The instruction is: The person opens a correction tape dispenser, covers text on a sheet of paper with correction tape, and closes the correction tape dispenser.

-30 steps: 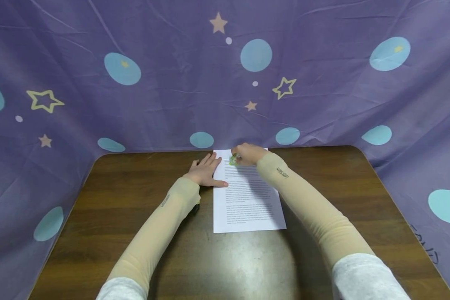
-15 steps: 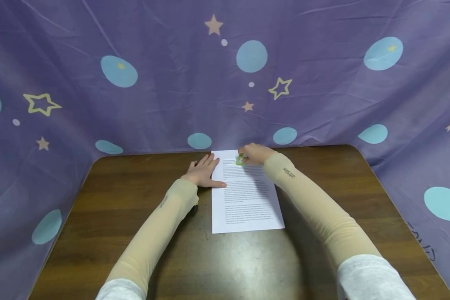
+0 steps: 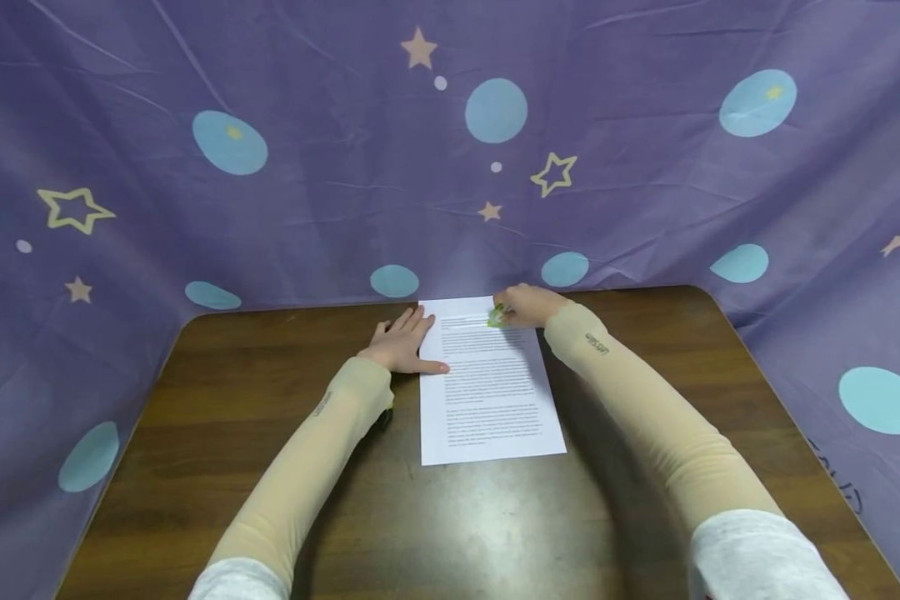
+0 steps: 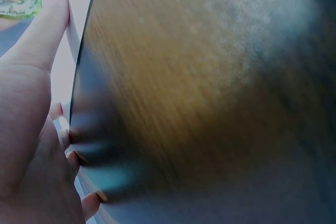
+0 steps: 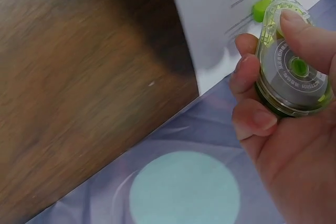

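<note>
A printed sheet of paper [image 3: 495,421] lies at the table's far edge. My left hand [image 3: 403,346] rests on its left margin, fingers spread and thumb stretched over the sheet; the left wrist view shows this hand [image 4: 26,119] from the side. Near the top right of the text, my right hand [image 3: 532,306] grips a clear and green correction tape dispenser [image 3: 497,317]. In the right wrist view the thumb lies on one face of the dispenser [image 5: 294,72], fingers curled behind it. Its green tip points towards the sheet. A blank white strip runs left of it across the upper lines.
The brown wooden table [image 3: 270,417] extends around the sheet on both sides and in front. A purple curtain [image 3: 307,167] with stars and blue spots hangs right behind the table's far edge. Something small and dark [image 3: 384,419] shows under the left wrist.
My right hand has slid to the right along the upper text lines with the correction tape dispenser, and the white strip behind it has lengthened. My left hand stays on the sheet.
</note>
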The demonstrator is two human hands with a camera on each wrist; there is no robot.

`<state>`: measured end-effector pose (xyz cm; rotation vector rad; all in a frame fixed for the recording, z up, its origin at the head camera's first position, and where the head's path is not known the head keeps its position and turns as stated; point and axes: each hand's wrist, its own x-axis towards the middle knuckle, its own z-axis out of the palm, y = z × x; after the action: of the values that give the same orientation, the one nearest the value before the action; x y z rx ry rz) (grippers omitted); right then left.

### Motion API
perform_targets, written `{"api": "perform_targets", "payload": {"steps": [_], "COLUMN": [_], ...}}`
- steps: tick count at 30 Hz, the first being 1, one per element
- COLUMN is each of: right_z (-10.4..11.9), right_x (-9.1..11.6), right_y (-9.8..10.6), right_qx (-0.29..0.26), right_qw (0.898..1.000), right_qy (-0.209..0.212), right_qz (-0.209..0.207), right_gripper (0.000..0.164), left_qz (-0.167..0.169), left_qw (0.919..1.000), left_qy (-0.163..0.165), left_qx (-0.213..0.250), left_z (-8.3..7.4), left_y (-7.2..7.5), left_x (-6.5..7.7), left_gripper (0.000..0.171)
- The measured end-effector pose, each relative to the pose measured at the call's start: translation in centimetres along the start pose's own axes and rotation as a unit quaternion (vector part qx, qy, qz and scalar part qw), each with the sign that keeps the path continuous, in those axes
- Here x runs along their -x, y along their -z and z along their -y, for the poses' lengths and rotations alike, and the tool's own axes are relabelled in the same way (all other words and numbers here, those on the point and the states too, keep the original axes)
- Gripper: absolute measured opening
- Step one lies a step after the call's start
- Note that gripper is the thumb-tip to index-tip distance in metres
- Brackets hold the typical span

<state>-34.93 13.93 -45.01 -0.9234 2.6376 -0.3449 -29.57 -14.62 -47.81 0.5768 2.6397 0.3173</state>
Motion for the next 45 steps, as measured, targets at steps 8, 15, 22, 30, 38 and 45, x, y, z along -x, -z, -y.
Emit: {"api": "perform_targets", "payload": {"steps": [8, 15, 22, 30, 38, 45], "right_z": [-1.7, -1.7, -1.1, -0.8, 0.2, 1.4], "right_x": [0.8, 1.2, 1.8, 1.9, 1.4, 0.5], "right_y": [0.0, -0.1, 0.5, 1.3, 0.0, -0.7], "right_qx": [0.012, 0.011, 0.010, -0.024, -0.033, -0.032], "right_qw": [1.000, 1.000, 1.000, 0.999, 0.999, 0.999], "right_qy": [0.012, -0.004, -0.002, -0.015, -0.018, -0.001], "right_qz": [-0.023, -0.029, -0.016, -0.040, -0.005, -0.006], "right_gripper": [0.004, 0.004, 0.007, 0.020, 0.021, 0.021], "left_qz": [-0.006, -0.010, -0.003, 0.005, 0.012, 0.009], "left_qw": [1.0000, 0.9999, 1.0000, 0.9999, 0.9999, 0.9999], "left_qy": [0.002, -0.001, 0.006, 0.004, 0.000, 0.003], "left_qx": [0.001, 0.004, 0.007, 0.013, 0.012, 0.007], "left_z": [1.4, 2.0, 1.4, 1.2, 1.5, 1.4], "left_y": [-1.0, -1.4, -1.1, -0.9, -1.2, -1.1], "left_x": [-1.5, -1.9, -1.5, -1.3, -1.5, -1.3], "left_gripper": [0.117, 0.119, 0.118, 0.115, 0.115, 0.116]}}
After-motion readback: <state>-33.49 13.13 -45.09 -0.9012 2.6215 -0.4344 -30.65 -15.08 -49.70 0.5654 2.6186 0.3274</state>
